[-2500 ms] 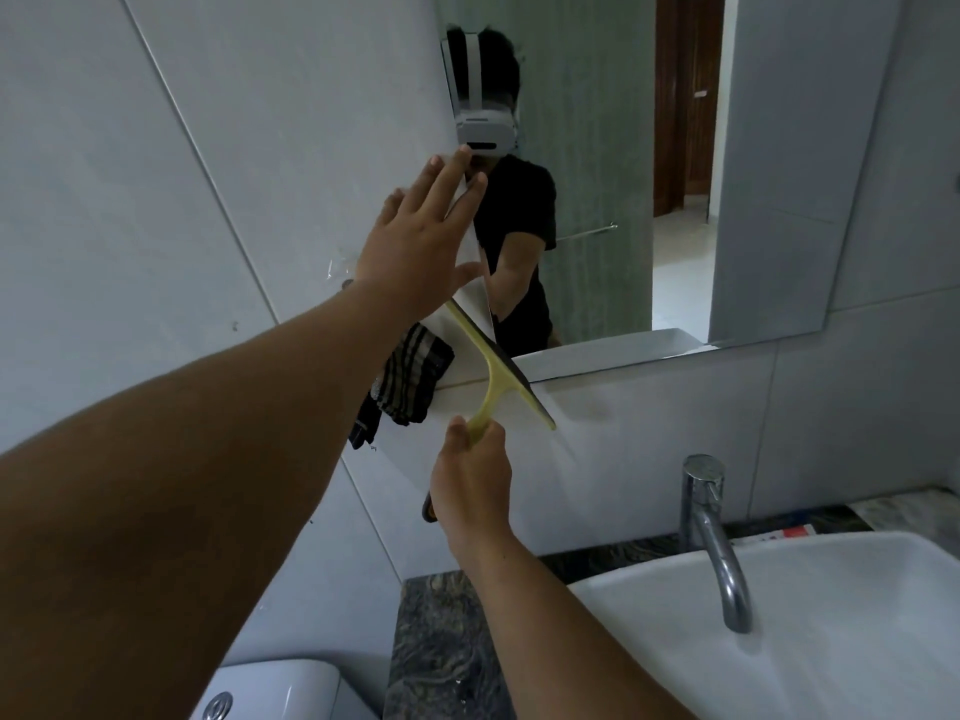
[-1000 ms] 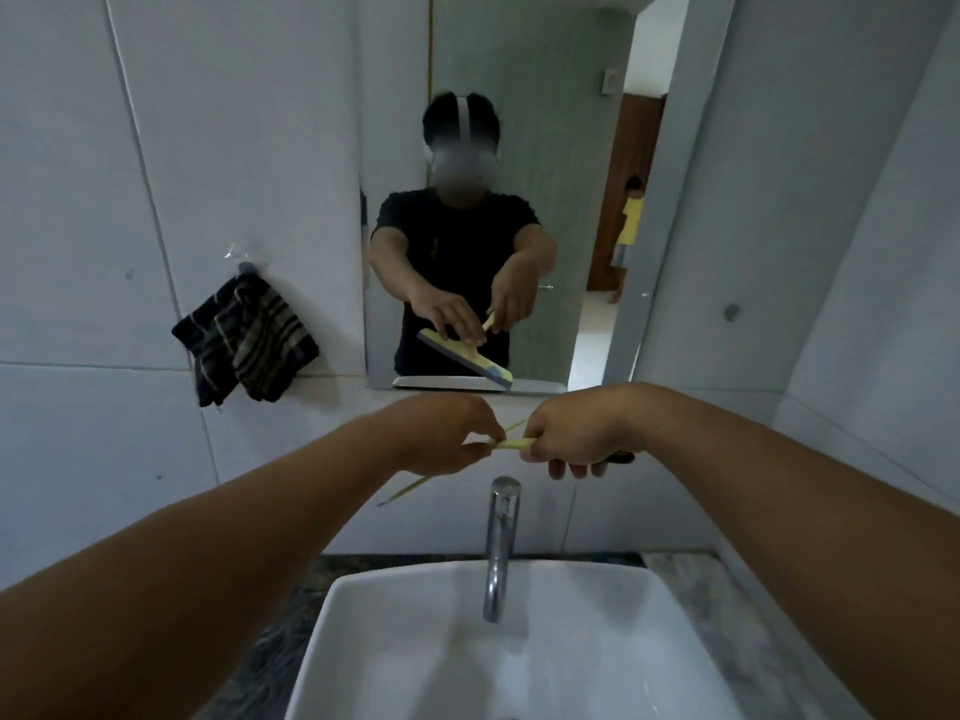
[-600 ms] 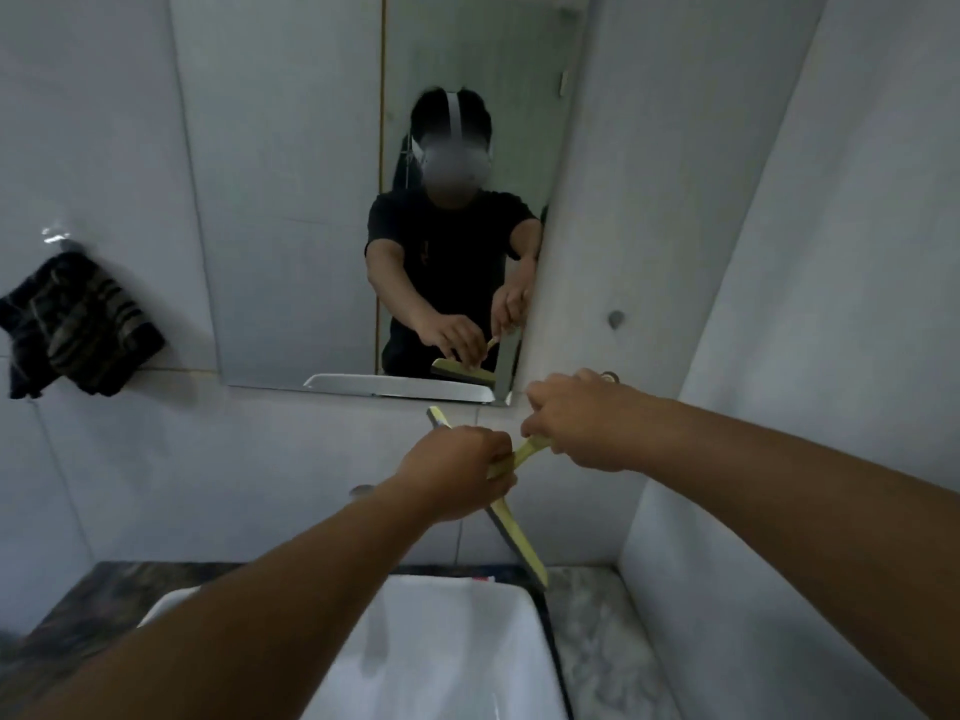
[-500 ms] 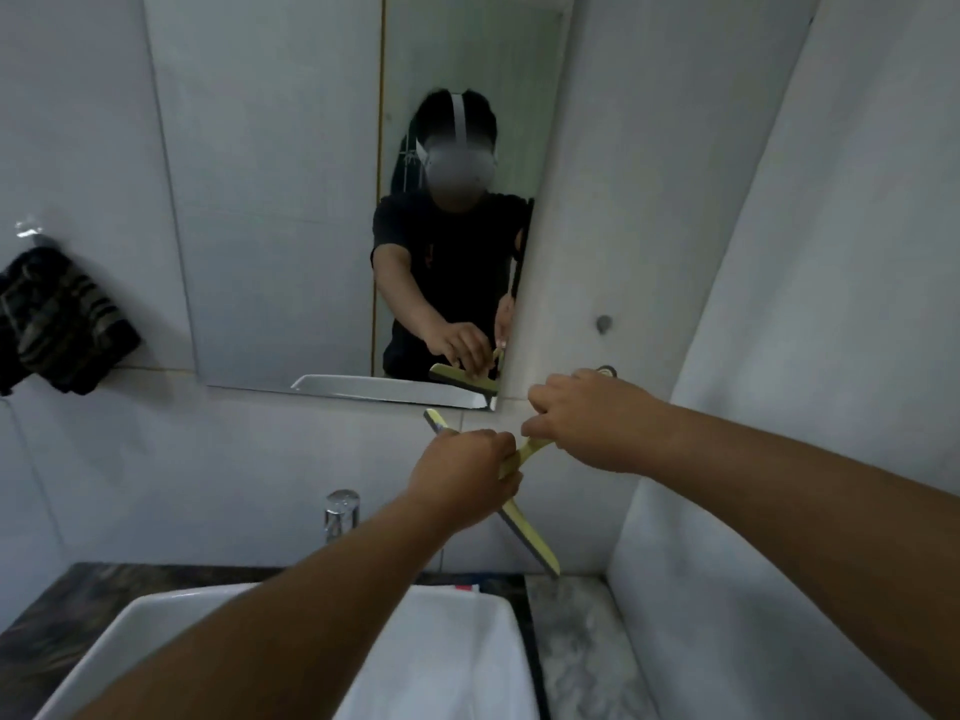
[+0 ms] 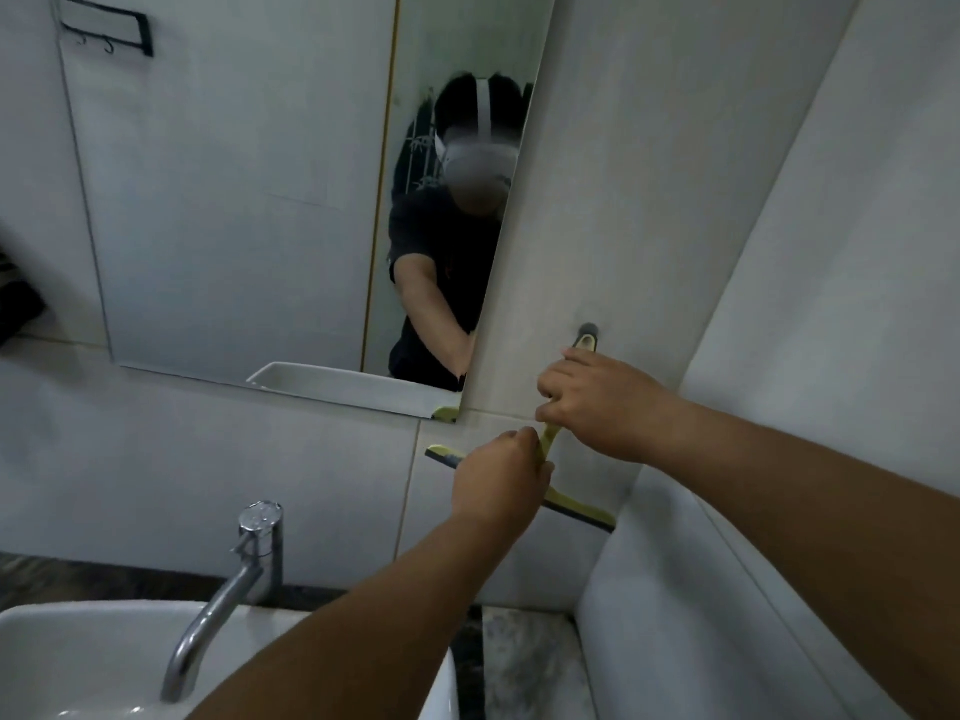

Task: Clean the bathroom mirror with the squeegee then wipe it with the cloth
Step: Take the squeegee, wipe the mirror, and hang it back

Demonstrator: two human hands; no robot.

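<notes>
Hanging handle-up, blade slanting down-right, the squeegee [image 5: 574, 505] lies against wall tile [image 5: 291, 480]; left hand [image 5: 501, 478] and right hand [image 5: 597, 402] both clench it; mirror [image 5: 249, 210] above the sink [image 5: 78, 652].

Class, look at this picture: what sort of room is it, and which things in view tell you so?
Most likely a bathroom: a wall mirror hangs on tiled walls above a white basin with a chrome tap.
</notes>
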